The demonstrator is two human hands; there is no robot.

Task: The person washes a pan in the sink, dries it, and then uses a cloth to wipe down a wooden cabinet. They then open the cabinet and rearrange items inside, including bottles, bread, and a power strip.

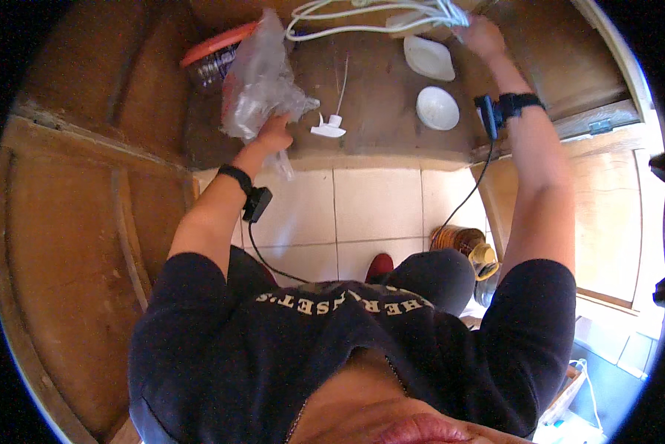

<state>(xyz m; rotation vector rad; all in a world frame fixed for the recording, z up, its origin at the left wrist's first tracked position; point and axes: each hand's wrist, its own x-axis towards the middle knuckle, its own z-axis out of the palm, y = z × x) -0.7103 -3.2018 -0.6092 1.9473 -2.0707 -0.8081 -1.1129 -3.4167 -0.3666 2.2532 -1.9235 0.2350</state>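
At the bottom left of the cabinet shelf, my left hand (275,135) grips a clear plastic bag (260,83). Behind the bag lies a container with an orange-red lid (219,43), partly covered. My right hand (481,39) is at the back right, closed on a bundle of white cord (360,31) whose loops spread to the left. Between the hands lies a white pump dispenser head (329,129) with a thin tube. A white oval dish (429,58) and a white round bowl (438,108) are just below my right hand.
Wooden cabinet walls and open doors (66,222) stand on both sides. The shelf's front edge (343,162) runs above a tiled floor (376,205). A large plastic bottle with a yellow cap (459,238) lies on the floor at the right, beside my knee.
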